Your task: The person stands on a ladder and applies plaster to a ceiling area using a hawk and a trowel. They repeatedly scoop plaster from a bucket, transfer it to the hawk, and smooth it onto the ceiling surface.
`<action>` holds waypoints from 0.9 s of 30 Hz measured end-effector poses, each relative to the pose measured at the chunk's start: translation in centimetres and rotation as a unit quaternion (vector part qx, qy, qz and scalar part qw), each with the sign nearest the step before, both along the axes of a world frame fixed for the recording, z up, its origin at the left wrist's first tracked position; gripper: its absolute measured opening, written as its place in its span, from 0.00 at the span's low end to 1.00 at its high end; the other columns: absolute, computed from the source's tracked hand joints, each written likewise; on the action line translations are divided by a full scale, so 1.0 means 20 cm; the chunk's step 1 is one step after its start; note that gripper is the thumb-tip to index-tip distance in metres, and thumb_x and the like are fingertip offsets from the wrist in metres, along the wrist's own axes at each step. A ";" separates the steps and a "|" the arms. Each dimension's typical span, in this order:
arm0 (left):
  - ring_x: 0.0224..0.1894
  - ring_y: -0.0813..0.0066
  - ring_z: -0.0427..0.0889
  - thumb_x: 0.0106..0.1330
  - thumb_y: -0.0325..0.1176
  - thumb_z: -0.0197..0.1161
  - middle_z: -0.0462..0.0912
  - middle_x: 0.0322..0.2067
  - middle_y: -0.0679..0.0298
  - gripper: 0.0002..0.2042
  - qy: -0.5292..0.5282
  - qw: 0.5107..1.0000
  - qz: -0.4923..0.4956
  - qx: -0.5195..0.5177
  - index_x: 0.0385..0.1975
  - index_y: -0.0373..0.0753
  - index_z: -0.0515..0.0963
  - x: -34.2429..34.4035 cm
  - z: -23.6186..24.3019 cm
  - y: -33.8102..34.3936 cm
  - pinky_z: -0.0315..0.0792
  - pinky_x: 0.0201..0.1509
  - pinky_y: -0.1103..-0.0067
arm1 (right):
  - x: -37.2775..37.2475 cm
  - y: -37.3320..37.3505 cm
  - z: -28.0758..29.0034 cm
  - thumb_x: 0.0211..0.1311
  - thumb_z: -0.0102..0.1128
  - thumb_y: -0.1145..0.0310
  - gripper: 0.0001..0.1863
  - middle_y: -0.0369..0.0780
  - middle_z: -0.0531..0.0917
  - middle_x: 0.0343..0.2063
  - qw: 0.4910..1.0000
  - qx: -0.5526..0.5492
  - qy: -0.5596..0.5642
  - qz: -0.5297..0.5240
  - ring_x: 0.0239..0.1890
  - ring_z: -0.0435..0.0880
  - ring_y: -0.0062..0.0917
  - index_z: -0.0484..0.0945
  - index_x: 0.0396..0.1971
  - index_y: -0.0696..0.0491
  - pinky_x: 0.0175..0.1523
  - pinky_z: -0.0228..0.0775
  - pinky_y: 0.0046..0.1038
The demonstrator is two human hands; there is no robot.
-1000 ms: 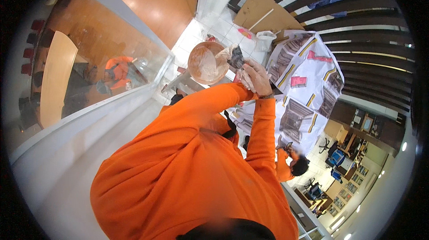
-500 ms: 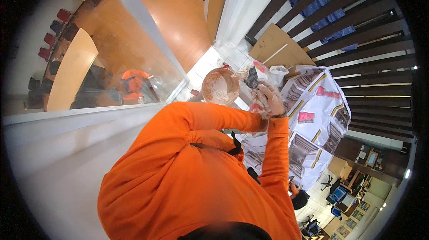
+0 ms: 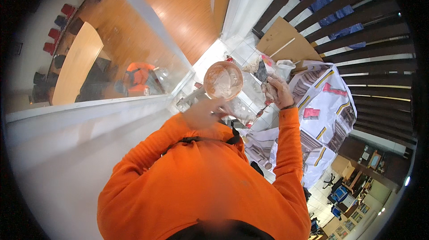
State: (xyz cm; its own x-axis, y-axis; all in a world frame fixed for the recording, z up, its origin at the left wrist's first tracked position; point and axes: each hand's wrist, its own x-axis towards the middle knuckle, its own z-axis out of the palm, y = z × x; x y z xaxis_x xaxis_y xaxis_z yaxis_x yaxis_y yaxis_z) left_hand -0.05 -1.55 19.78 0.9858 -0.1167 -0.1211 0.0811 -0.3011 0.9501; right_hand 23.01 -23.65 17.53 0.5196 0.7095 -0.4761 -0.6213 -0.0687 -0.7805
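A round tan tub (image 3: 208, 80) holds pale, powdery or pasty material (image 3: 223, 83). Close to its near rim is my left hand (image 3: 203, 112), smeared by motion, so its fingers cannot be made out. My right hand (image 3: 281, 91) is to the right of the tub, whitened with dust, its fingers curled against a crumpled, dusty tan lump (image 3: 270, 92) whose kind is unclear. Just beyond it lies a dark grey piece (image 3: 260, 71). Below the right hand, a thin tool-like thing with a reddish end (image 3: 262, 111) shows in part.
A printed white sheet (image 3: 328, 106) spreads at the right beside dark slats (image 3: 380, 61). Cardboard (image 3: 286, 38) leans behind, with a white bag (image 3: 285, 66) nearby. A glass partition frame (image 3: 156, 29) stands left, a white ledge (image 3: 89, 114) below it.
My left hand has drawn back leftward from beside my right hand to the near side of the tub. My right hand stays near the dusty lump.
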 end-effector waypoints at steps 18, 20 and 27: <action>0.50 0.70 0.79 0.66 0.36 0.53 0.79 0.47 0.58 0.18 0.143 0.754 0.419 -0.485 0.51 0.30 0.73 -0.19 -0.17 0.30 0.75 0.53 0.74 | -0.49 0.25 -0.07 0.61 0.53 0.75 0.17 0.37 0.75 0.18 0.979 0.184 -0.092 -0.014 0.15 0.67 0.17 0.71 0.50 0.61 0.22 0.59 0.20; 0.50 0.71 0.78 0.67 0.36 0.53 0.80 0.47 0.57 0.18 0.120 0.776 0.415 -0.461 0.49 0.29 0.74 -0.15 -0.19 0.31 0.75 0.53 0.75 | -0.46 0.25 -0.06 0.62 0.53 0.74 0.16 0.38 0.78 0.23 0.974 0.188 -0.130 0.002 0.18 0.70 0.18 0.71 0.50 0.61 0.23 0.60 0.20; 0.43 0.69 0.83 0.65 0.32 0.56 0.82 0.42 0.56 0.14 0.147 0.724 0.325 -0.591 0.45 0.30 0.76 -0.11 -0.27 0.34 0.78 0.49 0.76 | -0.51 0.29 0.03 0.56 0.59 0.79 0.14 0.40 0.83 0.37 0.889 0.003 -0.454 0.053 0.33 0.78 0.23 0.79 0.44 0.56 0.36 0.69 0.22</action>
